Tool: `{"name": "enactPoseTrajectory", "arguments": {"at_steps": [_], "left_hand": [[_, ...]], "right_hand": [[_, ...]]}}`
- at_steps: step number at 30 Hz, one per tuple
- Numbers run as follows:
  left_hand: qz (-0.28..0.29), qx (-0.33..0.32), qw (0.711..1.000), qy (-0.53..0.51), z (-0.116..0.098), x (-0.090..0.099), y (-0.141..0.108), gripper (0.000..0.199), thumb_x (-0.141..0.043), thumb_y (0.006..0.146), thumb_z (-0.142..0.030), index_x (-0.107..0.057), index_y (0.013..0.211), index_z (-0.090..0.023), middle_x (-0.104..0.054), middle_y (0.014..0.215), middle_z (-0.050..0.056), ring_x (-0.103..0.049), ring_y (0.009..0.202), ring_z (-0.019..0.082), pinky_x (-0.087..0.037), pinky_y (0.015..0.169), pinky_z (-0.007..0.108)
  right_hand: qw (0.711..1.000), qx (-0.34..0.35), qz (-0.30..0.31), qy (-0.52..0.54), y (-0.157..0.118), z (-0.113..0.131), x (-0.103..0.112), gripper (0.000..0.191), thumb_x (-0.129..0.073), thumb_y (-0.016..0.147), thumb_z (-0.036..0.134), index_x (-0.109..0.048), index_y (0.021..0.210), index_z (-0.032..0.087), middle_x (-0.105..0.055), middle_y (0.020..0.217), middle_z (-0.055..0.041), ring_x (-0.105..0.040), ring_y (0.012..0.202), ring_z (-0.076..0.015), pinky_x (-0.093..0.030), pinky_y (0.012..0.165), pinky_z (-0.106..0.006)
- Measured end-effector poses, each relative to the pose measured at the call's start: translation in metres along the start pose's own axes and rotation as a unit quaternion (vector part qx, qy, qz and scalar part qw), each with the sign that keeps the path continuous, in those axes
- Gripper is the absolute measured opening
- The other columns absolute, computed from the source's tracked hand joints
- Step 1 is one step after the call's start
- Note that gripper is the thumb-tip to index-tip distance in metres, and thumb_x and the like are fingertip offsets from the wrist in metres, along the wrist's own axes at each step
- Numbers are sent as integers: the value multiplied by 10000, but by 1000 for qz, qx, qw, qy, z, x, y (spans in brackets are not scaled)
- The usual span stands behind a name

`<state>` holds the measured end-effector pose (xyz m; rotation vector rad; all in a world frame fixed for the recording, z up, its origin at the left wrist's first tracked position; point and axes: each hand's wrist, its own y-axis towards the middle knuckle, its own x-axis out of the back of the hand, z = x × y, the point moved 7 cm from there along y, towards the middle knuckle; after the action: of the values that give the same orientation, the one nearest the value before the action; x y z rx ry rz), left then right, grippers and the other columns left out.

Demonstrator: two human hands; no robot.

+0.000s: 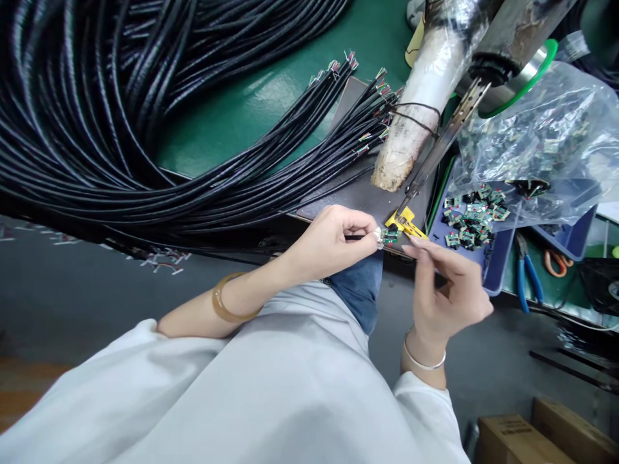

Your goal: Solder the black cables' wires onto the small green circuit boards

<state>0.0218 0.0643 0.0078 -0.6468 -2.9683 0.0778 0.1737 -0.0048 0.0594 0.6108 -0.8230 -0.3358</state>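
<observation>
My left hand [336, 237] is closed in a pinch on the end of a black cable [356, 238]. Just past its fingertips is a small green circuit board [390, 236] at the cable's end, beside a yellow holder [406, 222]. On the other side of the board, my right hand [447, 283] has thumb and forefinger pressed together; what they hold, if anything, is too small to make out. A soldering iron [447, 140] slants down from above, its tip close over the yellow holder.
Bundled black cables [232, 193] with stripped ends spread over the green table [227, 116]. A plastic-wrapped tube [411, 122] hangs by the iron. Rightward are a blue tray [494, 274] of circuit boards, a plastic bag [546, 135], blue-handled pliers [527, 280] and orange-handled scissors [556, 263].
</observation>
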Motion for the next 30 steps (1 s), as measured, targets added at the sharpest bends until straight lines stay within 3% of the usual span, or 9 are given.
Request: {"name": "enactPoseTrajectory", "arguments": {"at_steps": [4, 11, 19, 30], "left_hand": [[8, -3, 1000, -30, -1, -2, 1, 129, -563, 779, -155, -619, 670, -114, -430, 587, -38, -366, 574, 71, -270, 517, 198], [-21, 1, 999, -43, 0, 1, 6, 181, -561, 792, -158, -563, 613, -129, -384, 573, -52, -316, 553, 58, -257, 504, 193], [-50, 8, 998, -32, -6, 2, 16, 184, -543, 754, -147, -519, 572, -142, -380, 581, -40, -335, 569, 69, -258, 516, 209], [-55, 15, 997, -57, -10, -1, 19, 196, -541, 774, -129, -484, 587, -148, -371, 601, -40, -337, 585, 61, -292, 534, 194]], "right_hand": [[997, 37, 73, 5, 4, 3, -19, 193, -708, 849, 73, -653, 959, 222, -791, 1104, -40, -776, 981, -179, -643, 801, -266], [996, -6, 68, 57, 3, -7, -28, 147, -676, 861, 109, -626, 921, 233, -781, 1094, -46, -759, 1041, -200, -650, 872, -354], [998, -2, 49, 48, 6, -5, -26, 177, -679, 849, 90, -602, 928, 227, -764, 1180, -79, -775, 1005, -218, -686, 778, -349], [999, 21, 29, 37, 13, -3, -24, 181, -689, 838, 82, -604, 894, 232, -786, 1070, -54, -777, 988, -221, -671, 739, -342]]}}
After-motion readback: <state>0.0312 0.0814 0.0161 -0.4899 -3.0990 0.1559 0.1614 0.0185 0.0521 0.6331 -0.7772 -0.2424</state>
